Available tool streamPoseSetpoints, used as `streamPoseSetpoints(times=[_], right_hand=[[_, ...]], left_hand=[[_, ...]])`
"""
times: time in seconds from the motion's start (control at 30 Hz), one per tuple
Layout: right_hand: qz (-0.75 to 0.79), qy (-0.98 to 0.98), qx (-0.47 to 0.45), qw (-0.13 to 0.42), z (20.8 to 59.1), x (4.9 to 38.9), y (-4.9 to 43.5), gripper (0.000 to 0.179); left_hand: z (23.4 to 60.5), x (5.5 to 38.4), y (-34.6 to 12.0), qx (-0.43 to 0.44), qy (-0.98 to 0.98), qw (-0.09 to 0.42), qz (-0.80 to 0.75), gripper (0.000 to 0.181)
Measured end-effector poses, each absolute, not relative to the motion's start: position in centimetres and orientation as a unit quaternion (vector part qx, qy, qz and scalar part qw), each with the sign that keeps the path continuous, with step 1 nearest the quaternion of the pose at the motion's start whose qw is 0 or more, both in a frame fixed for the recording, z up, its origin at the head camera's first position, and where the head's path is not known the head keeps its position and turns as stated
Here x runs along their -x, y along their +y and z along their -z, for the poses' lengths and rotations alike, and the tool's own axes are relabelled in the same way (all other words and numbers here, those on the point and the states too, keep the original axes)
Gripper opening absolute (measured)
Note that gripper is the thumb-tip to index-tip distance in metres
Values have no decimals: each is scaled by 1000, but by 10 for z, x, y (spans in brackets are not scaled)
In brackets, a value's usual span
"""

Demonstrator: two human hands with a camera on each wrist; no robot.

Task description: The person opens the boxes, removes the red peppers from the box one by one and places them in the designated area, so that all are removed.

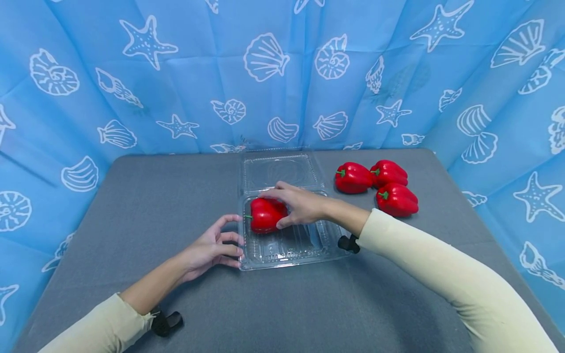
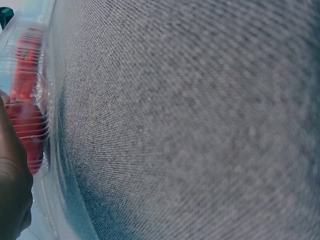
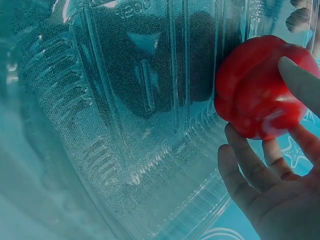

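In the head view my right hand (image 1: 301, 204) grips a red bell pepper (image 1: 266, 214) from its right side, thumb in front and fingers behind. The pepper lies on its side at the left of a clear plastic clamshell container (image 1: 282, 256), green stem pointing left. The right wrist view shows thumb and fingers around the same pepper (image 3: 257, 90), over the ribbed container floor. At the container's left edge is my left hand (image 1: 213, 249), its fingers spread and fingertips right at the rim. Only part of the left hand (image 2: 14, 185) shows in the left wrist view.
Three more red bell peppers (image 1: 397, 200) lie grouped to the right of the container. Its clear lid (image 1: 280, 171) is folded back toward the rear. A grey cloth covers the table (image 1: 176, 186), and a blue curtain (image 1: 198, 73) with shell prints hangs behind.
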State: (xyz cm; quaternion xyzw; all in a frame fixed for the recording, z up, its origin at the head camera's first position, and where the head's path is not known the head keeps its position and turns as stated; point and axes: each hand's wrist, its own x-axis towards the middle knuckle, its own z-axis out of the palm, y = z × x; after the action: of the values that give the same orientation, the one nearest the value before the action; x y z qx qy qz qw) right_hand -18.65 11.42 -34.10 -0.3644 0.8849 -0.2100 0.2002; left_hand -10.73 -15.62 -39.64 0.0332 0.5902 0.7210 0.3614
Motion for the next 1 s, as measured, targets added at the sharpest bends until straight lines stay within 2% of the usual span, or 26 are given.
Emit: streamPoseSetpoints(times=[0.77,1.0], right_hand=[[178,885,384,194,337,179,118,81],[157,885,384,210,333,173,123,79]], left_hand=[[399,108,-155,-32,596,355,-720,79],[399,108,-155,-37,589,355,-725,77]])
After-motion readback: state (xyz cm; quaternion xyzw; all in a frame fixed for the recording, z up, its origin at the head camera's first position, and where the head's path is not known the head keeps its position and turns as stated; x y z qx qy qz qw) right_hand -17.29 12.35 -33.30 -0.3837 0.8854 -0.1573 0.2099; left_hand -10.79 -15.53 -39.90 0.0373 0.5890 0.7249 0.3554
